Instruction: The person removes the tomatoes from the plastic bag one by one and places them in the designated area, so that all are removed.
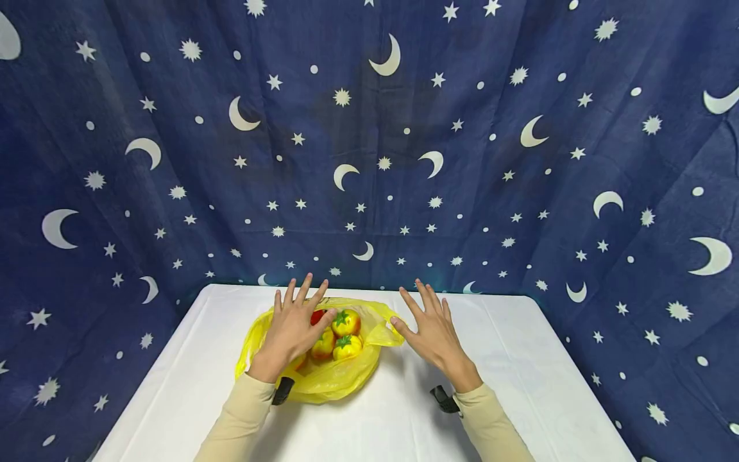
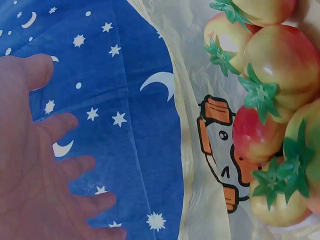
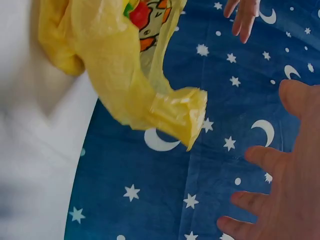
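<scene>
A thin yellow plastic bag (image 1: 340,384) lies with its mouth open on the white table, left of centre. Inside are several yellow-and-red tomato-like fruits (image 1: 347,322) with green star-shaped tops; the left wrist view shows more fruits (image 2: 282,60) crowded together beside an orange-and-black cartoon print. My left hand (image 1: 293,326) is held over the bag's left part, fingers spread and holding nothing, hiding some of the fruits. My right hand (image 1: 434,332), fingers spread too, hovers just right of the bag's handle (image 3: 177,112), which sticks out to the right.
The white tablecloth (image 1: 496,359) runs back to a dark blue curtain (image 1: 369,192) printed with moons and stars, which surrounds the far edge and both sides. Black straps (image 1: 444,399) sit on both wrists, below the cream sleeves' cuffs.
</scene>
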The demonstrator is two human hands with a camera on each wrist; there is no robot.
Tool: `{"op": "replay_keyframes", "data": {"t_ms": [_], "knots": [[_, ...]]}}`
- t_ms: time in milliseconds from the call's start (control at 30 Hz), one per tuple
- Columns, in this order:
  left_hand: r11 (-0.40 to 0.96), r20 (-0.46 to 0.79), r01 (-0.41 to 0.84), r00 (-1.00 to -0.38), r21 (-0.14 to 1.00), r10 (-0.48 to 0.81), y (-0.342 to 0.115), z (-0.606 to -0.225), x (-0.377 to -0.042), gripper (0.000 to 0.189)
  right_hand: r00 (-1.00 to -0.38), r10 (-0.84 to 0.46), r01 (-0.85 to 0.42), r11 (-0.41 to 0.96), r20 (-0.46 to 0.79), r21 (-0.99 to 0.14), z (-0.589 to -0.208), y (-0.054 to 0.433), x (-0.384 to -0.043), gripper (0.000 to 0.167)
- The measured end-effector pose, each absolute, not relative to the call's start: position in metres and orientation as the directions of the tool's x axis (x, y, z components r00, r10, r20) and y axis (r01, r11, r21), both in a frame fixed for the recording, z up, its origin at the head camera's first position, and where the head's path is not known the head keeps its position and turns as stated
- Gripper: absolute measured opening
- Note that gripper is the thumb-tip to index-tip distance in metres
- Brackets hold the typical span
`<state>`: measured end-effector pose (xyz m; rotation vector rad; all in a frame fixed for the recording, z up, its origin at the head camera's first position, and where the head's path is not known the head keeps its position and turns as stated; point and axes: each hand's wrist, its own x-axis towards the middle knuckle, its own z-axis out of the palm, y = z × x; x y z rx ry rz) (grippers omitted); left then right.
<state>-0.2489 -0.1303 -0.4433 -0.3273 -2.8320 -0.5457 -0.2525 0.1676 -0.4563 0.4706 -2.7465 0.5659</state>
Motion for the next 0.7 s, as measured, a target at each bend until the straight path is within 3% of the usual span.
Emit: {"op": "replay_keyframes", "data": {"t_ms": [700], "knots": [[0.91, 0.343, 0.236, -0.933, 0.34, 0.114, -0.158, -0.449, -0.23, 0.07, -0.825, -0.273, -0.5, 0.761, 0.495, -0.414, -0.452, 0.142, -0.238, 0.064]]}}
